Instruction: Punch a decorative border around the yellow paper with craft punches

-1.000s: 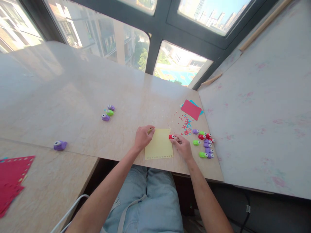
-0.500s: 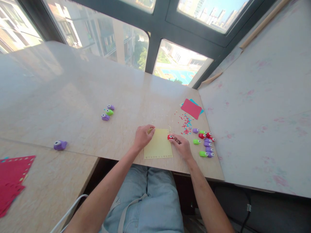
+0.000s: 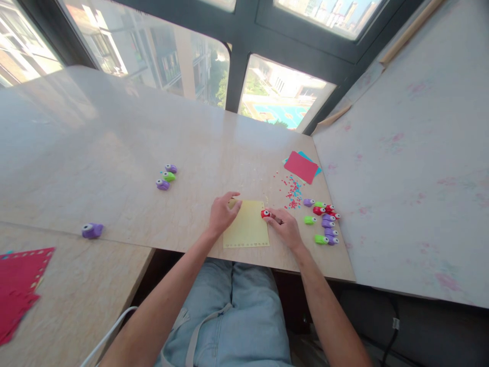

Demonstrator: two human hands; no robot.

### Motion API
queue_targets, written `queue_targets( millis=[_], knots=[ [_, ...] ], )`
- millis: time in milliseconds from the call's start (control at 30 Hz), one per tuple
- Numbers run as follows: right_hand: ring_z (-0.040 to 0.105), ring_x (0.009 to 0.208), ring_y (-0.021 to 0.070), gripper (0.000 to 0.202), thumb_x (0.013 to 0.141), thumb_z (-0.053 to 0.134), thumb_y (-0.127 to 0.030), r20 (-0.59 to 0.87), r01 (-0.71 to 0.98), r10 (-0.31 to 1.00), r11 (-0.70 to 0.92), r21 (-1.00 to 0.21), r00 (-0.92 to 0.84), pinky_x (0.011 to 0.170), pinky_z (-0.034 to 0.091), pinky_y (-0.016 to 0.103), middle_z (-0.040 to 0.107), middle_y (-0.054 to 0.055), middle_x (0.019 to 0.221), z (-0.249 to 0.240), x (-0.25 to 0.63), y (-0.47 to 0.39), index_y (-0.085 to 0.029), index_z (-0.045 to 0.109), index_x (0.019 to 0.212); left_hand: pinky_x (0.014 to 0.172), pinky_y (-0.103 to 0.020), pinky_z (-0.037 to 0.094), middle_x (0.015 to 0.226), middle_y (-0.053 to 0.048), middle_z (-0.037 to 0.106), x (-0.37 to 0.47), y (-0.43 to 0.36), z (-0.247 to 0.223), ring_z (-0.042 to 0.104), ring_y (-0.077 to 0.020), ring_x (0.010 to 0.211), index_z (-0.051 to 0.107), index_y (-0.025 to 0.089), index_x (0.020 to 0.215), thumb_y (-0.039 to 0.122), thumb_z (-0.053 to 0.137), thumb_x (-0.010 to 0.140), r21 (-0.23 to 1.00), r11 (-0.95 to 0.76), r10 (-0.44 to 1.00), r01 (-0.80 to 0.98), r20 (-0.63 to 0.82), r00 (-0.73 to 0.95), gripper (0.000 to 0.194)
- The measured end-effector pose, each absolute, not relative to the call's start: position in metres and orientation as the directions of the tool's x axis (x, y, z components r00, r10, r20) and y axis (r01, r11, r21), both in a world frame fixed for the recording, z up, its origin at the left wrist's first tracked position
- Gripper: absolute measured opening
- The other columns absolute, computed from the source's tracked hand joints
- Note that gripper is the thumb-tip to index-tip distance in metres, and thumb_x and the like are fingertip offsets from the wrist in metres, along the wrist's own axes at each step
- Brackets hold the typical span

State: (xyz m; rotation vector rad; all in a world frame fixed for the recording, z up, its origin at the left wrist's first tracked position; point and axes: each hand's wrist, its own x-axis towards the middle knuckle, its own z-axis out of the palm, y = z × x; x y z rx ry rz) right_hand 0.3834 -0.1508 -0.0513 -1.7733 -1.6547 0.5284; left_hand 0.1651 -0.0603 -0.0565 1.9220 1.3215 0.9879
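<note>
1. So the step in hand looks like edge-punching: the right hand (image 3: 286, 227) has a red punch (image 3: 265, 214) pinched between thumb and fingers, sitting at the right edge of the yellow sheet (image 3: 244, 232), just below its top corner.
2. The left hand (image 3: 223, 213) is at the sheet's top-left corner, thumb and forefinger parted rather than pinching. Can't tell if the thumb is pressing on the paper, and the other fingers are mostly hidden.
3. The sheet's bottom edge already has a row of little cutouts. The right edge below the punch looks plain, so my guess is that side is barely started.
4. Next move, imo: the left hand gets a firm grip on the sheet, the right squeezes, then shifts down the same edge with even spacing. Main risk is the paper slipping while the left is this loose.
5. Compared with half a second ago: the left thumb and forefinger are nearly together there, and now there's a clear gap. The red punch is at about the same spot on the sheet's edge.
6. Also around: confetti (image 3: 293, 191) beyond the sheet's top-right corner, and a green punch (image 3: 309, 220) to the right of the sheet.
</note>
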Motion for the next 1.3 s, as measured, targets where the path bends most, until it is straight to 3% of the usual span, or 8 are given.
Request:
queue_targets(
  millis=[533, 800, 1300],
  knots=[
    [0.063, 0.094, 0.0233, 0.031, 0.092, 0.053, -0.041, 0.198, 0.764, 0.97, 0.022, -0.645, 0.139, 0.084, 0.049, 0.035, 0.069, 0.008, 0.102, -0.0545, 0.3804, -0.1499, -0.025, 0.07, 0.112, 0.085, -0.038, 0.052, 0.1, -0.006, 0.074, 0.1657, -0.0598, -0.0585, 0.069, -0.0219, 0.089, 0.067, 0.022, 0.102, 0.023, 0.06, 0.087, 0.787, -0.326, 0.943, 0.524, 0.228, 0.244, 0.017],
    [0.064, 0.095, 0.0237, 0.031, 0.092, 0.053, -0.039, 0.207, 0.815, 0.97, 0.018, -0.579, 0.126, 0.083, 0.049, 0.035, 0.066, 0.009, 0.105, -0.0547, 0.377, -0.1465, -0.024, 0.07, 0.113, 0.087, -0.038, 0.051, 0.1, -0.006, 0.075, 0.1663, -0.0598, -0.0574, 0.069, -0.0215, 0.089, 0.067, 0.022, 0.103, 0.023, 0.059, 0.087, 0.769, -0.342, 0.937, 0.54, 0.237, 0.255, 0.017],
    [0.063, 0.103, 0.0247, 0.027, 0.094, 0.05, -0.036, 0.28, 0.823, 0.956, 0.085, -0.562, 0.093, 0.088, 0.05, 0.039, 0.068, 0.009, 0.11, -0.0568, 0.3773, -0.1457, -0.024, 0.066, 0.111, 0.086, -0.039, 0.05, 0.098, -0.006, 0.075, 0.1669, -0.0596, -0.059, 0.068, -0.0226, 0.088, 0.068, 0.021, 0.101, 0.019, 0.059, 0.088, 0.766, -0.342, 0.937, 0.544, 0.235, 0.258, 0.016]
  ],
)
